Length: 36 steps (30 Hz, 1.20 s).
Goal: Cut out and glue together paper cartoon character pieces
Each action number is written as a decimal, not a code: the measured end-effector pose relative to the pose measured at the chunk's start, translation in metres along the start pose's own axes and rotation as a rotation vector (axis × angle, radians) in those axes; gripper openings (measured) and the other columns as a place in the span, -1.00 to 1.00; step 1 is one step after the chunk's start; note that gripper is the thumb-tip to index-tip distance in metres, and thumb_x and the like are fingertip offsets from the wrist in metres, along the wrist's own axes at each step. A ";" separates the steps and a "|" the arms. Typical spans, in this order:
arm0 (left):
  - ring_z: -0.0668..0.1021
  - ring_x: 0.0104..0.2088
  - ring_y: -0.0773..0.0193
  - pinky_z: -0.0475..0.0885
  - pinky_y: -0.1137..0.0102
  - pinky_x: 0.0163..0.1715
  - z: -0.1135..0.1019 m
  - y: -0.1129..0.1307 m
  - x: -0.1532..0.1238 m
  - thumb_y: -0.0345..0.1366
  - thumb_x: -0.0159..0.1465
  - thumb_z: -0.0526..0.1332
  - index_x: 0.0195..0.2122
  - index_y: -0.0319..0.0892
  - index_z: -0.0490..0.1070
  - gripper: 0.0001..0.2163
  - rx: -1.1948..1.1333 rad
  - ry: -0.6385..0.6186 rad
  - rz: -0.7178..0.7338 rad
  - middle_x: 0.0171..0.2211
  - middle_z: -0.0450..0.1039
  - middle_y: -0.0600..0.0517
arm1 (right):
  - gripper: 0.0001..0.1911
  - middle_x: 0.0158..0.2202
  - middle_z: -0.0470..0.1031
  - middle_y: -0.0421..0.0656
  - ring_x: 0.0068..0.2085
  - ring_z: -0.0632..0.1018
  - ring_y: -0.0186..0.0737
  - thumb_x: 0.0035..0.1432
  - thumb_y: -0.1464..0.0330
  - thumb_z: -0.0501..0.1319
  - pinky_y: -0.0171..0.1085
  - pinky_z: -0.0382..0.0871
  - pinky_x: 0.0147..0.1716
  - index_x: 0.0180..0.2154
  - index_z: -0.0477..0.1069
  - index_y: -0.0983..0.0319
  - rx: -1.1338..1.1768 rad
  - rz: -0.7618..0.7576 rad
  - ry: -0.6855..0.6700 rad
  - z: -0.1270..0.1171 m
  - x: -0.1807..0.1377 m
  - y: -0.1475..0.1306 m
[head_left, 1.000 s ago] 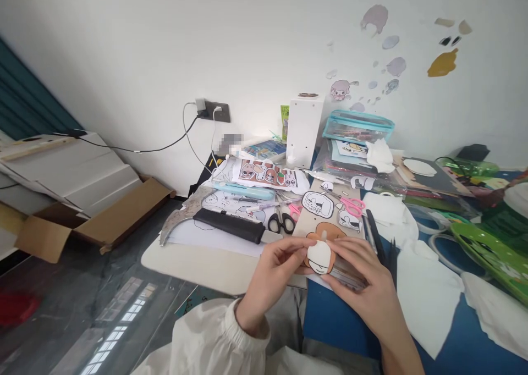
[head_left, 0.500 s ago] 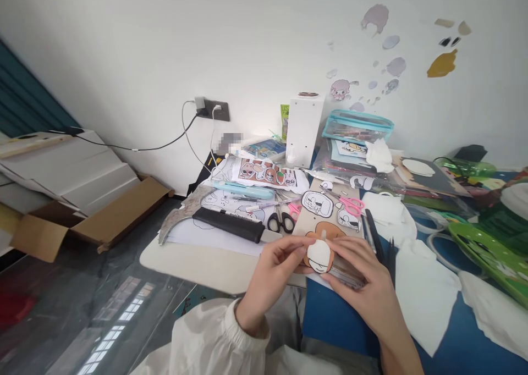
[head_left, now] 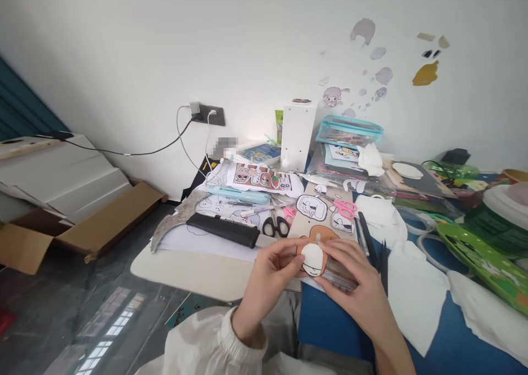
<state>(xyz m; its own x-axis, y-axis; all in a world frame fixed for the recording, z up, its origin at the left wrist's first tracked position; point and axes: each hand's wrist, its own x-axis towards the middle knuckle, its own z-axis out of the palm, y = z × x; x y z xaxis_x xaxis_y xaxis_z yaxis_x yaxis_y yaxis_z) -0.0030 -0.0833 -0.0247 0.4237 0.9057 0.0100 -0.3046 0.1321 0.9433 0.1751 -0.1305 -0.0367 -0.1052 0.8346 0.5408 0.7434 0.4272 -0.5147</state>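
Both of my hands meet over a beige board (head_left: 297, 233) at the table's near edge. Between their fingertips is a small rounded white paper cutout (head_left: 312, 257) with a black drawn line near its bottom. My left hand (head_left: 275, 268) pinches its left side, thumb on the front. On the right side, the fingers and thumb of my right hand (head_left: 350, 268) grip the edge. An orange paper cutout (head_left: 325, 233) shows just behind it; whether the two are joined I cannot tell. Cut-out line drawings (head_left: 312, 207) and pink scissors (head_left: 345, 208) lie farther back on the board.
Black-handled scissors (head_left: 276, 227) and a hooked rusty blade with a black handle (head_left: 223, 231) lie left. Black tweezers (head_left: 384, 262), white tissues (head_left: 416, 298) and a green tray (head_left: 478, 254) are right. Behind stand a white box (head_left: 297, 136) and a clear pencil case (head_left: 350, 130).
The whole view has shifted, so most things sit slightly farther left. Both hands keep their hold on the white cutout, whose tilt differs slightly.
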 end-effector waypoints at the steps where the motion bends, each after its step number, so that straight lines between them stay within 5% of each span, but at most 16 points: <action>1: 0.61 -0.26 0.22 0.56 0.46 -0.35 0.000 0.000 0.000 -0.27 0.16 0.33 -0.15 -0.17 0.52 -0.77 0.001 -0.003 0.003 -0.18 0.58 -0.06 | -0.51 0.00 0.42 -0.10 0.05 0.37 -0.04 0.13 0.31 0.27 -0.07 0.41 -0.04 0.10 0.26 0.05 0.002 0.004 -0.004 0.000 0.000 -0.001; 17: 0.60 -0.24 0.18 0.56 0.43 -0.35 -0.002 0.000 0.004 -0.24 0.17 0.32 -0.13 -0.20 0.50 -0.74 0.084 -0.055 -0.018 -0.15 0.57 -0.11 | -0.51 -0.04 0.46 -0.15 0.04 0.39 -0.01 0.05 0.35 0.32 -0.03 0.36 -0.01 0.04 0.34 -0.03 0.126 0.074 -0.004 0.004 0.000 -0.001; 23: 0.61 -0.26 0.16 0.56 0.36 -0.30 0.000 0.002 -0.001 -0.16 0.22 0.26 -0.02 -0.19 0.39 -0.66 0.121 -0.039 -0.033 -0.16 0.55 -0.12 | -0.52 -0.04 0.48 -0.11 0.04 0.41 0.02 -0.02 0.37 0.36 -0.03 0.38 -0.03 -0.01 0.43 0.01 0.295 0.151 0.120 -0.001 -0.003 -0.001; 30: 0.43 -0.63 0.39 0.30 0.49 -0.68 -0.007 0.013 0.015 -0.10 0.32 0.02 -0.14 -0.25 0.37 -0.68 0.574 0.102 0.170 -0.36 0.49 -0.05 | -0.54 0.01 0.46 0.04 0.07 0.45 0.10 0.02 0.26 0.34 0.00 0.45 -0.08 0.00 0.44 0.17 0.649 0.289 0.455 0.004 -0.016 0.020; 36: 0.48 -0.43 0.32 0.43 0.36 -0.36 -0.004 0.054 0.078 -0.23 0.31 0.14 -0.29 -0.25 0.42 -0.81 1.009 0.051 0.277 -0.40 0.44 0.04 | -0.49 0.04 0.48 0.11 0.09 0.45 0.16 0.01 0.23 0.33 0.13 0.39 0.00 0.02 0.44 0.23 0.894 0.373 0.569 0.004 -0.016 0.028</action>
<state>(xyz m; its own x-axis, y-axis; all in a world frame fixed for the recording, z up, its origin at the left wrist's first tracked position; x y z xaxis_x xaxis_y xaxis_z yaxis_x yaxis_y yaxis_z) 0.0099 -0.0035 0.0257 0.4046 0.8719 0.2758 0.4775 -0.4586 0.7495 0.1948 -0.1308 -0.0622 0.5124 0.7795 0.3602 -0.0995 0.4705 -0.8768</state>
